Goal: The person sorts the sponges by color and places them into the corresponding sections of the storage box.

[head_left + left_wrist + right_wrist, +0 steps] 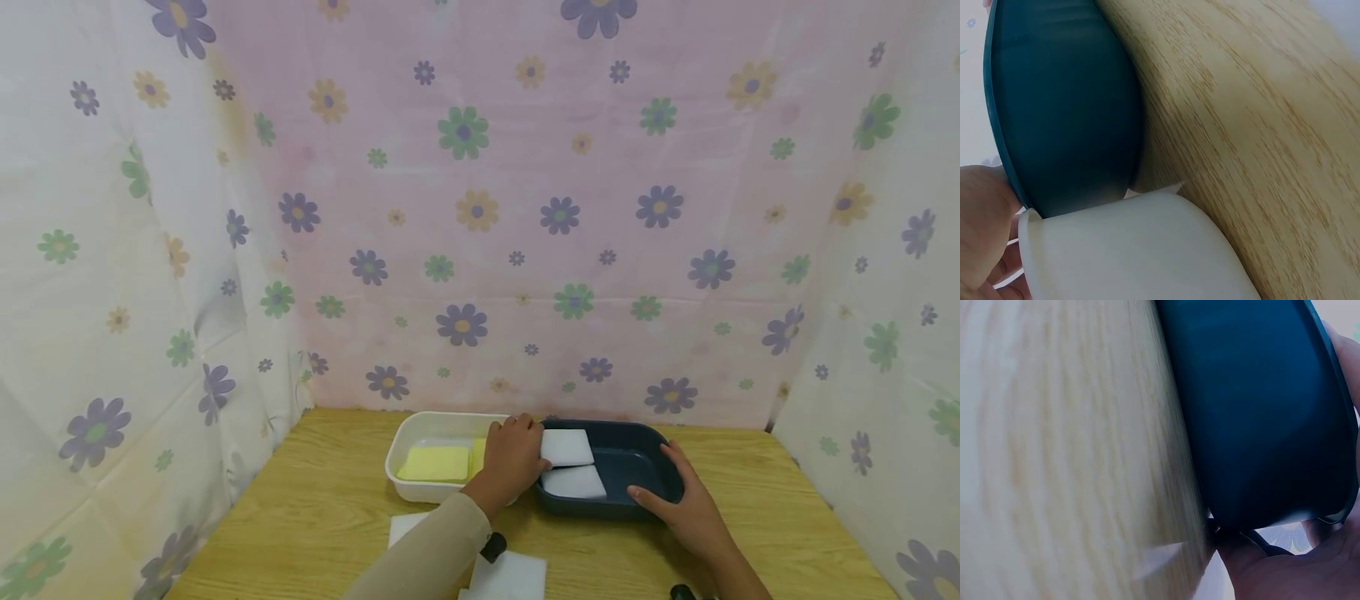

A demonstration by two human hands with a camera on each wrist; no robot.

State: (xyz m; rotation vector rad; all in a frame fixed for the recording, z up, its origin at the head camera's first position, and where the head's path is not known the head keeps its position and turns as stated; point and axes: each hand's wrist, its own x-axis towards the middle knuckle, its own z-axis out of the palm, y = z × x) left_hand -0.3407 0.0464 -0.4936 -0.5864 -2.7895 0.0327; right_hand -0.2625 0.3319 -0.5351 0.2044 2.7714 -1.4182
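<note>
A dark blue tub [630, 467] stands on the table with two white sponge-like pads [567, 447] lying at its left end. My right hand [697, 508] grips its right end, thumb over the near rim and fingers at the far corner. My left hand [513, 457] holds the left end, its fingers bent over the rim where the two tubs meet. Beside it on the left is a white tub [401, 467] with yellow pads [437, 463] inside; the left hand and forearm hide its right end. In the left wrist view, fingers [1007, 265] show behind the white rim.
More white pads [517, 575] lie on the wooden table [300, 517] in front of the tubs, partly under the left sleeve [427, 554]. A flowered curtain [510, 350] rises behind the table and along both sides.
</note>
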